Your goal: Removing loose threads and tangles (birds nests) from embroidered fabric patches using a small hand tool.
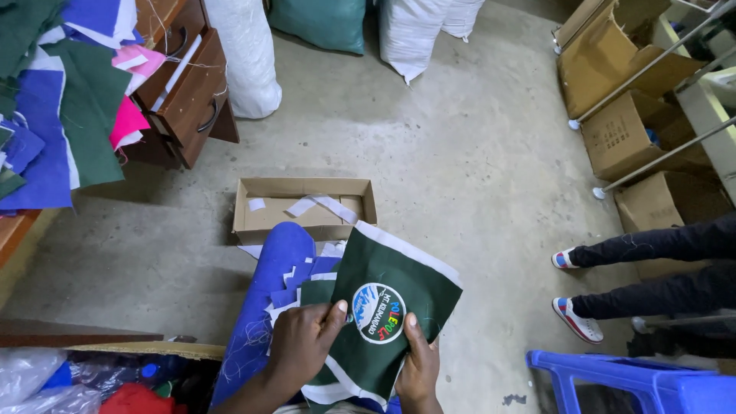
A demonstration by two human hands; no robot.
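Both hands hold a dark green cloth piece with white edging and a round patch sewn at its middle. The left hand grips its left edge, thumb on top, fingers clenched on the cloth; the right hand pinches the lower edge, thumb beside the patch. The cloth sits over the person's lap, above blue fabric. Just beyond on the concrete floor lies a shallow cardboard box with white strips inside. A wooden drawer unit stands at the left, stacked cartons at the right, near another person's legs and a blue plastic stool.
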